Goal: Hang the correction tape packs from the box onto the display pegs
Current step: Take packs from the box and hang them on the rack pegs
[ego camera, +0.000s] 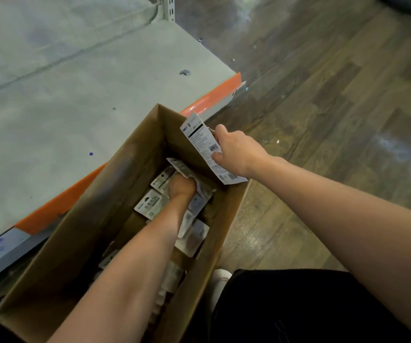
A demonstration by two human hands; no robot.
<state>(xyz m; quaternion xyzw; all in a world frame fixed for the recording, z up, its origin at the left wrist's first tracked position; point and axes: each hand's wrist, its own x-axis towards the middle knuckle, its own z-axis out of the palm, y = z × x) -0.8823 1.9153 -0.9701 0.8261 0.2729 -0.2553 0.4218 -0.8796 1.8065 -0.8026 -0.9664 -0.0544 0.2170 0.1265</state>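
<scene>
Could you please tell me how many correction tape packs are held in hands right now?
2. The right hand holds one pack above the box rim; the left hand grips another inside the box. More lie loose below, partly hidden.

1. The left hand (181, 186) is down in the cardboard box (95, 194), and its fingers are buried among the packs (151, 203), so you can't really see what they're gripping.
2. The print on the pack (209, 147) held up in the right hand (234, 152) is too small and blurry to read.
3. The bottom of the box is lost in shadow under the forearm.
4. The shelf (75, 82) runs off the left edge.
5. The white shoe (220, 280) is mostly hidden behind the box wall.
</scene>
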